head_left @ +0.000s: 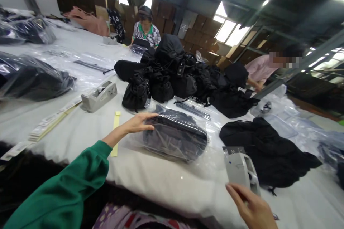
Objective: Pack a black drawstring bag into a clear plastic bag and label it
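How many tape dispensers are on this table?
2 tape dispensers: one at left beyond the yellow strip; one by the right hand. A small grey thing far back may be a third.

1. We find our left hand (pixel 139 121) resting on the left end of the bagged bundle (pixel 174 136), which lies on the table (pixel 161 182) before us.
2. Our right hand (pixel 252 207) touches the near edge of a tape dispenser (pixel 240 168), right of the bundle.
3. A loose garment (pixel 268 150) lies just behind and right of that dispenser.
4. Behind the bundle sits a heap of pouches (pixel 172 71); left of the heap stands a second dispenser (pixel 99 94), with a label strip (pixel 51 121) at its near left.
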`<state>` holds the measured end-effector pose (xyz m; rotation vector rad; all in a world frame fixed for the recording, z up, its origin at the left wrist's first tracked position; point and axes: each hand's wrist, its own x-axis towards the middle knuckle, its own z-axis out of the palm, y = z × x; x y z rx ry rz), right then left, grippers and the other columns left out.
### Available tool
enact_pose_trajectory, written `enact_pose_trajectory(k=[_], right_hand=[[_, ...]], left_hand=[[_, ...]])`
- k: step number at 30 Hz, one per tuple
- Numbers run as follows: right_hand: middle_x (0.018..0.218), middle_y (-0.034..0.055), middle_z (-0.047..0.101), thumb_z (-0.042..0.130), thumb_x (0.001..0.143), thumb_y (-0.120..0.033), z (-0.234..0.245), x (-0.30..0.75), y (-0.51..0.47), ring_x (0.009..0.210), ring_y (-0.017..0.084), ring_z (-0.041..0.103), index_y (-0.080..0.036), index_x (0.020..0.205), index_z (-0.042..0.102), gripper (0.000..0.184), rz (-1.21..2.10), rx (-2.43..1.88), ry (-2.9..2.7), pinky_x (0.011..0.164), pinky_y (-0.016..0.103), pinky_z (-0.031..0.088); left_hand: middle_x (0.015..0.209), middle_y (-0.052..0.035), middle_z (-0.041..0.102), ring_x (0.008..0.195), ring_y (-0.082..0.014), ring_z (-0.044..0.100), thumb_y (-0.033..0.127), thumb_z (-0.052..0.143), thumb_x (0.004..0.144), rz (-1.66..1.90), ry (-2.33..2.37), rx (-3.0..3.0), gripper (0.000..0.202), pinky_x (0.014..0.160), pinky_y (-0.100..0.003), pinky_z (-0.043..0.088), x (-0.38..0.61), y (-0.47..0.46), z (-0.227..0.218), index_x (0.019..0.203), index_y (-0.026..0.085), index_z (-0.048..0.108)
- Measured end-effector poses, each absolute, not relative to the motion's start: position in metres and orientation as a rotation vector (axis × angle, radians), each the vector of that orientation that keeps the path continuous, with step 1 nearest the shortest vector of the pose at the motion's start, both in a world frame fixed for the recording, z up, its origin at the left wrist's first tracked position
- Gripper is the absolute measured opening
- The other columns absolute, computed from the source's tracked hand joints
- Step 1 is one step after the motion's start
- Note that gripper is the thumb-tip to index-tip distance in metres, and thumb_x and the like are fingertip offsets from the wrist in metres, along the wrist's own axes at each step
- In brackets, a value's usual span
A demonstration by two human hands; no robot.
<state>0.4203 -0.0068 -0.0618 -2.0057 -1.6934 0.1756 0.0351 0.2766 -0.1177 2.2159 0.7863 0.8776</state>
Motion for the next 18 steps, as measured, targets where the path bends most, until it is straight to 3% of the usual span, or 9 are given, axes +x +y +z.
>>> enact_pose_trajectory(k=[3,6,13,18], right_hand=[[0.074,0.0058,0.07,0.05,0.094,-0.042,0.004,0.353,0.083,0.067,0.018,0.066,-0.021,0.083,0.073,0.033,0.128,-1.623,-2.337,0.063,0.025,0.049],[0.075,0.0055,0.067,0.051,0.097,-0.032,0.035,0.285,0.151,0.069,0.016,0.062,-0.018,0.083,0.071,0.028,0.022,-1.388,-2.777,0.061,0.024,0.04],[0.093,0.0099,0.071,0.05,0.098,-0.03,0.022,0.213,0.216,0.083,0.021,0.065,-0.016,0.091,0.072,0.027,-0.244,-1.391,-3.307,0.066,0.027,0.04],[0.089,0.0157,0.073,0.05,0.095,-0.021,0.001,0.208,0.235,0.083,0.026,0.068,-0.011,0.088,0.073,0.026,-0.367,-1.488,-3.367,0.07,0.031,0.046]], left_hand=[[0.134,-0.0084,0.062,0.121,-0.0252,0.058,0.043,0.071,0.081,0.889,0.763,2.228,0.062,0.104,-0.035,0.044,0.035,0.274,-0.117,0.137,0.02,0.054],[0.134,-0.0085,0.062,0.12,-0.0252,0.059,0.041,0.071,0.082,0.907,0.749,2.236,0.062,0.103,-0.036,0.043,0.034,0.272,-0.117,0.138,0.021,0.052],[0.131,-0.0107,0.063,0.119,-0.0268,0.059,0.038,0.072,0.08,0.901,0.718,2.252,0.065,0.102,-0.036,0.043,0.033,0.276,-0.119,0.139,0.02,0.051],[0.127,-0.0096,0.065,0.113,-0.0263,0.06,0.036,0.073,0.08,0.905,0.696,2.265,0.062,0.099,-0.035,0.044,0.033,0.28,-0.121,0.137,0.022,0.053]])
